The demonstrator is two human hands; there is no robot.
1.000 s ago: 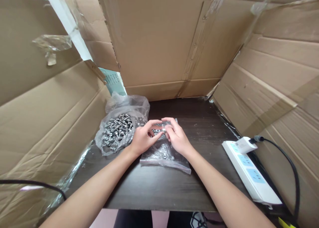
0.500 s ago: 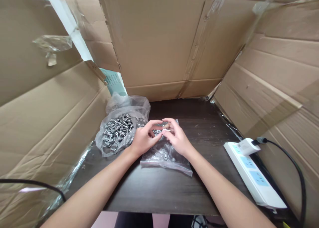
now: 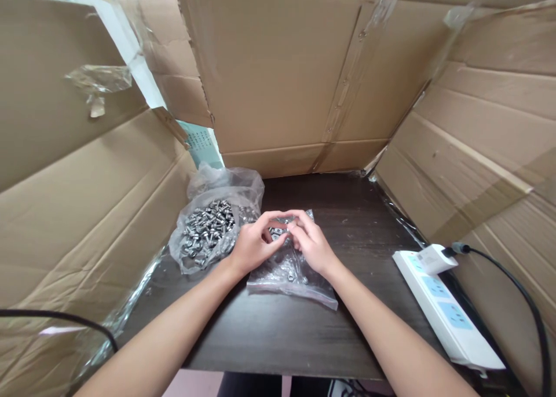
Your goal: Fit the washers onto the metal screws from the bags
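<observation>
Our left hand (image 3: 249,246) and right hand (image 3: 310,243) meet fingertip to fingertip, pinching a small metal fastener (image 3: 284,230) just above the flat clear bag (image 3: 295,275) on the dark surface (image 3: 347,223), with the open bag of screws (image 3: 206,229) beside our left hand, within easy reach.

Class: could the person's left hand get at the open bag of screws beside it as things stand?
Probably yes. The left hand sits just beside the open bag of screws; nothing lies between them, though its fingers are busy with a small metal piece.
</observation>
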